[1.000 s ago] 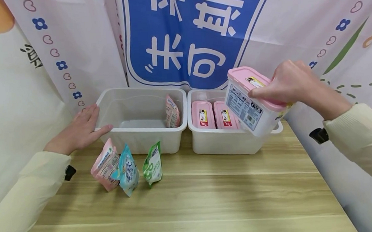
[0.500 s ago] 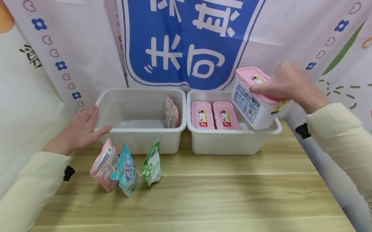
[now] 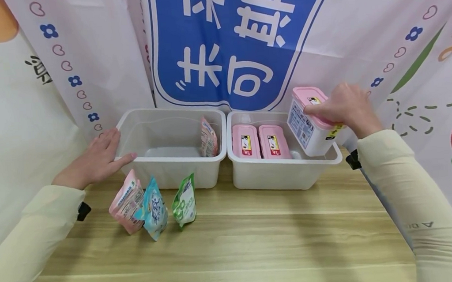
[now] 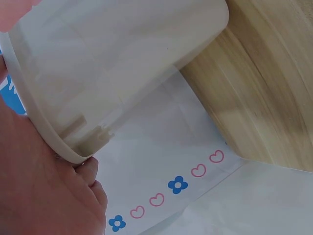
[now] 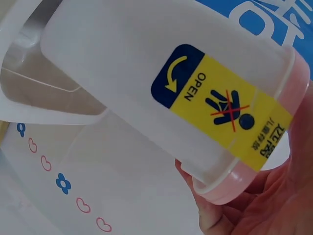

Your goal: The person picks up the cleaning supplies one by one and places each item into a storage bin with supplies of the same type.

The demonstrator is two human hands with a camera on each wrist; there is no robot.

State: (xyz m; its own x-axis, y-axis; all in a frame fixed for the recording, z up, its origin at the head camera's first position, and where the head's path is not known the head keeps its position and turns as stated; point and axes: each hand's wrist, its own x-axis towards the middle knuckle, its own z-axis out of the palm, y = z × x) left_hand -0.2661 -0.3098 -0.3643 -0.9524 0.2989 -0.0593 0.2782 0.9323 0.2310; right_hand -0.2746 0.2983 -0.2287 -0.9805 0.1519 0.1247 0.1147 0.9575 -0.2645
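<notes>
My right hand (image 3: 349,109) grips a white lidded tub (image 3: 308,125) by its pink lid, thumb on the near side. The tub tilts, its lower end inside the right bin (image 3: 276,172). In the right wrist view, a yellow label (image 5: 230,107) marked OPEN crosses the tub's (image 5: 122,58) side and lid. Two similar pink-lidded tubs (image 3: 246,141) stand in that bin's left and middle. My left hand (image 3: 92,158) rests on the left bin's (image 3: 175,158) left rim, fingers extended and thumb over the front edge; the left wrist view shows the hand (image 4: 54,181) against that rim.
One pink pouch (image 3: 208,138) stands inside the left bin at its right end. Before the bins, a pink pouch (image 3: 129,201), a blue pouch (image 3: 156,210) and a green pouch (image 3: 184,202) stand on the wooden table (image 3: 235,255). A printed cloth (image 3: 218,48) hangs behind.
My right hand has moved the tub rightward and slightly down, bringing its lower end into the right bin's right part. My left hand has stayed on the left bin.
</notes>
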